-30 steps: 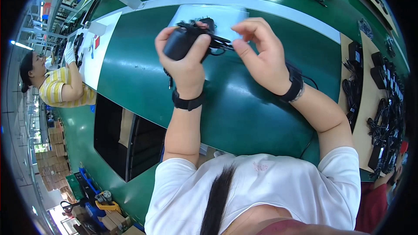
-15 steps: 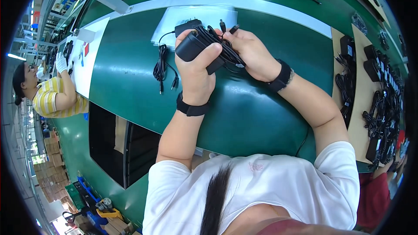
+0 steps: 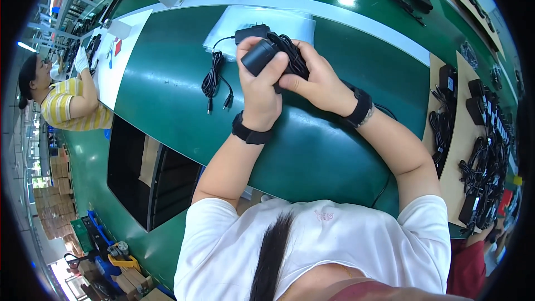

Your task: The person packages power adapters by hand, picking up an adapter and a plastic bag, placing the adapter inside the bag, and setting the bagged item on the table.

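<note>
A black power adapter (image 3: 259, 57) is gripped by my left hand (image 3: 257, 92), its thumb pressed over the near side. My right hand (image 3: 320, 83) is closed around the adapter's coiled black cable (image 3: 295, 64), with the two hands close together. The cable's plug ends are hidden. Just beyond my left hand, a second black adapter (image 3: 251, 34) lies at clear plastic bags (image 3: 298, 22) on the green table (image 3: 173, 72). Its tied cable bundle (image 3: 212, 78) rests to the left, two plug tips pointing toward me. Both wrists wear black straps.
Cardboard sheets (image 3: 454, 150) on the right carry many black adapters and cables (image 3: 482, 161). More adapters (image 3: 409, 3) lie on the far green surface behind a white strip. At left, a person in yellow stripes (image 3: 72, 100) works by a white table. A black bin (image 3: 153, 173) stands below the left edge.
My right hand has shifted from the cable's plug ends to close around the coil. Those plug ends have gone out of sight. The whole view has shifted slightly.
</note>
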Demonstrator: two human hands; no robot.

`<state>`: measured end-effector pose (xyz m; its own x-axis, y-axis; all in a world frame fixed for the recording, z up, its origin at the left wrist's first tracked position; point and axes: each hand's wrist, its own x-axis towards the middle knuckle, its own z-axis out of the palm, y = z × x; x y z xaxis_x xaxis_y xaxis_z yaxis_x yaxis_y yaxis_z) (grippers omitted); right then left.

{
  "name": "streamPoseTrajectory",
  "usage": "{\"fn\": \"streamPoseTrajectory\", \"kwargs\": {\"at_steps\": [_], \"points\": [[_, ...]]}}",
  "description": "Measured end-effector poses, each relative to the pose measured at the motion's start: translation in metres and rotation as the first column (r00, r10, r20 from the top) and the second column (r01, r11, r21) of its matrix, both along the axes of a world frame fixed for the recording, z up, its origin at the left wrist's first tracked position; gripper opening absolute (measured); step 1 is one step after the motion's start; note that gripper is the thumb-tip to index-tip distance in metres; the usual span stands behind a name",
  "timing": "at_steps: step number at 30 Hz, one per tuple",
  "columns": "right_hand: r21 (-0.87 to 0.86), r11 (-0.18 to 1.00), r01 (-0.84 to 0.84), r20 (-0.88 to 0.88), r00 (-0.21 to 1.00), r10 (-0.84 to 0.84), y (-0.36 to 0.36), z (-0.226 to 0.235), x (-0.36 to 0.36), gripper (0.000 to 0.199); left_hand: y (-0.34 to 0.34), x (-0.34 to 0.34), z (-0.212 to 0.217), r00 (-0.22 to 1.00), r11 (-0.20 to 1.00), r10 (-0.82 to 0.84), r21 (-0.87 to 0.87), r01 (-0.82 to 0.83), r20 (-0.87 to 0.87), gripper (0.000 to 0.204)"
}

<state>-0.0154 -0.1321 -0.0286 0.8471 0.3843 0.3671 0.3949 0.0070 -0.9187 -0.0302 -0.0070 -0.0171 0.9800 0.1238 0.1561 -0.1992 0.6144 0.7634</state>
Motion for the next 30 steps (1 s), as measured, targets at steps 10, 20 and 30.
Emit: {"fn": "streamPoseTrajectory", "kwargs": {"at_steps": [10, 20, 30], "points": [[0.280, 0.921, 0.273, 0.041, 0.955, -0.295, -0.057, 0.063, 0.024, 0.035, 0.020, 0.047, -0.017, 0.996, 0.785, 0.073, 0.612, -0.089, 0.051, 0.054], [0.593, 0.697, 0.403, 0.044, 0.848, -0.528, -0.115, 0.117, 0.014, 0.031, -0.007, 0.094, -0.028, 0.991, -0.502, -0.037, 0.855, -0.132, 0.131, 0.022], [0.604, 0.713, 0.356, 0.068, 0.868, -0.491, -0.123, 0.126, 0.010, 0.030, 0.028, 0.122, -0.007, 0.961, -0.012, 0.120, 0.968, 0.252, -0.248, 0.023]]}}
